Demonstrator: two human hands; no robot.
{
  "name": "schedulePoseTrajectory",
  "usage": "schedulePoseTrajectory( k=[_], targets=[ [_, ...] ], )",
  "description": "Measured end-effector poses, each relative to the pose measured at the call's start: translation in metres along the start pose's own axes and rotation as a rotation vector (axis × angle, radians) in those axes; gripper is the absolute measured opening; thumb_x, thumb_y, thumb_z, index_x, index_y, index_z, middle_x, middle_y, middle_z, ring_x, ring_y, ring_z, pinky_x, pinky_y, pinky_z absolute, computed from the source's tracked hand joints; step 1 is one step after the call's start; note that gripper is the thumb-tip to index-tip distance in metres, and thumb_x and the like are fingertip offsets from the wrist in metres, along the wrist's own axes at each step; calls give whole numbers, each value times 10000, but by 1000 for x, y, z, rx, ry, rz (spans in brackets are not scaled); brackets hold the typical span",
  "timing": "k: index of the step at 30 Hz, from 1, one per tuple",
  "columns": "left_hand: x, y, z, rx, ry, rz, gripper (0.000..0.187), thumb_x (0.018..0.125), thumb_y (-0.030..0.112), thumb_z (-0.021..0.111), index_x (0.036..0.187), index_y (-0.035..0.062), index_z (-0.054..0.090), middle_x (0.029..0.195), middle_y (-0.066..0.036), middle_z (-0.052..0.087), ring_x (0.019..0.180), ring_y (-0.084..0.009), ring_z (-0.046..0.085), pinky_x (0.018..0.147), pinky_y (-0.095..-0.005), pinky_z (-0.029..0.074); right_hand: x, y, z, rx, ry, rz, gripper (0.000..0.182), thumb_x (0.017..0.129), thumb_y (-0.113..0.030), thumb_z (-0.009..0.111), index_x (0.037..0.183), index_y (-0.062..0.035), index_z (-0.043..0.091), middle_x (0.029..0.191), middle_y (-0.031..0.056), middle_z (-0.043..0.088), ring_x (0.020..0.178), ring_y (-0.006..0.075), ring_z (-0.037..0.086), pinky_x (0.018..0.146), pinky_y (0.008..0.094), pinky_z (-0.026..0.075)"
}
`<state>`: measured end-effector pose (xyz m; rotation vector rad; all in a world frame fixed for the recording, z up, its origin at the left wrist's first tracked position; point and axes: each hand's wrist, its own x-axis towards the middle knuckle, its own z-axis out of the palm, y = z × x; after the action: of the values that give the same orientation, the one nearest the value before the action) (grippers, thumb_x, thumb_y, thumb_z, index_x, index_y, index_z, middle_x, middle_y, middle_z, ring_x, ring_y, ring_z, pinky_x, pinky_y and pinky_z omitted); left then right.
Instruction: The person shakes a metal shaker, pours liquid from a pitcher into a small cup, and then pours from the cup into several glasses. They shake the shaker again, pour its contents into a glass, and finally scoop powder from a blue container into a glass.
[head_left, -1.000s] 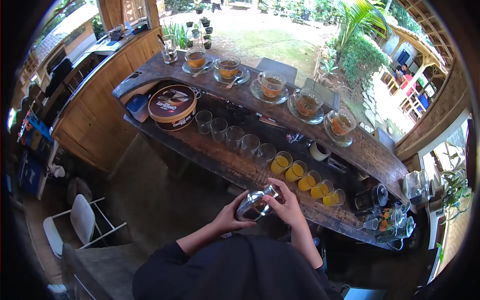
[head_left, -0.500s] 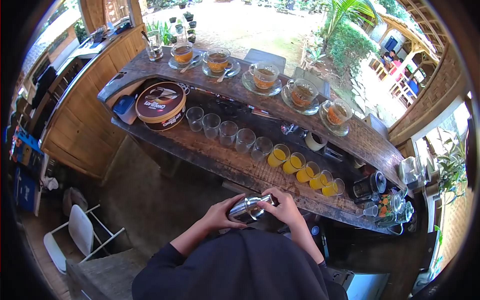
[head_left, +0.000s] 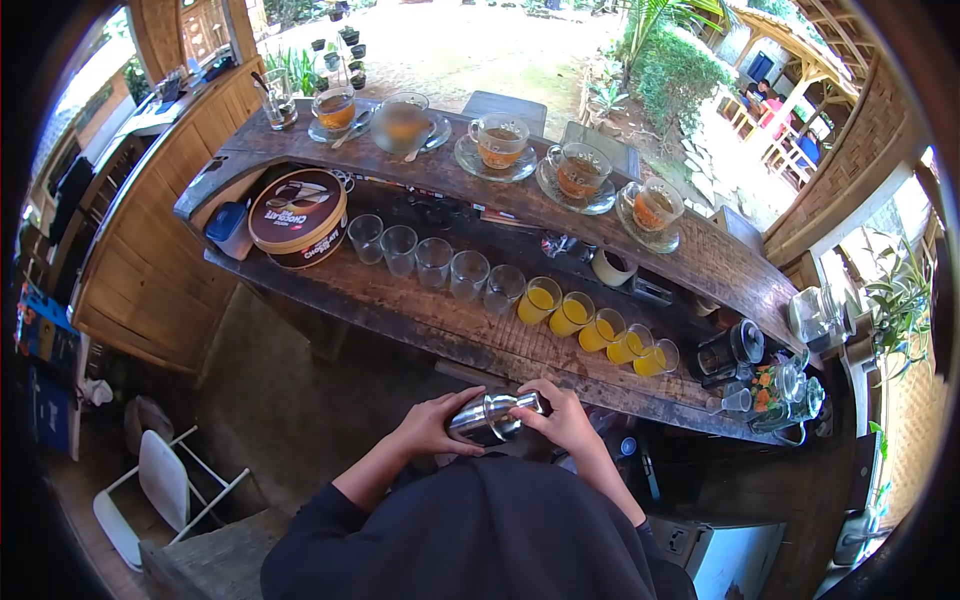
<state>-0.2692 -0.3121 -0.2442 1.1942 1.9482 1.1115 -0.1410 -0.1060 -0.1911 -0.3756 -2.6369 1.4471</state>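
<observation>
While our left hand (head_left: 430, 424) wraps round the body of the metal shaker (head_left: 480, 421), our right hand (head_left: 563, 421) pinches its narrow top (head_left: 528, 401), and we hold it tilted near our chest, short of the counter (head_left: 400, 304). Should the top sit loose, it could leak; should the smooth metal slip, it could fall. Swung forward carelessly, it might knock the glasses of orange drink (head_left: 572, 315) or the clear glasses (head_left: 434, 264) lined up beside them.

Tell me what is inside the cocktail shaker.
Only the outside of the cocktail shaker shows, held between the left hand and right hand; its opaque metal hides any contents.
</observation>
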Motion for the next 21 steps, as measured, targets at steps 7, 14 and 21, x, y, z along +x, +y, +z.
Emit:
schedulePoseTrajectory(
  k=[7, 14, 21],
  targets=[
    [1, 2, 5, 37, -26, 16, 958, 542, 582, 756, 1353, 228, 389, 1144, -116, 583, 1045, -310, 573, 876, -378, 461, -11, 10, 2, 54, 36, -15, 348, 772, -272, 720, 979, -32, 576, 730, 117, 637, 623, 177, 612, 593, 294, 472],
    [3, 5, 5, 72, -56, -15, 971, 538, 568, 769, 1356, 210, 386, 1151, -115, 589, 1058, -304, 572, 892, -373, 455, -14, 15, 2, 71, 31, -20, 343, 783, -259, 710, 1004, -37, 571, 770, 123, 640, 656, 194, 619, 620, 301, 480],
    [1, -11, 8, -186, -94, -18, 997, 528, 462, 823, 1360, 140, 378, 1189, -133, 581, 1095, -296, 562, 932, -363, 436, -4, 5, -5, 59, -51, -170, 335, 791, -214, 693, 1051, -40, 571, 915, 137, 616, 824, 258, 618, 717, 327, 482]
  ],
)
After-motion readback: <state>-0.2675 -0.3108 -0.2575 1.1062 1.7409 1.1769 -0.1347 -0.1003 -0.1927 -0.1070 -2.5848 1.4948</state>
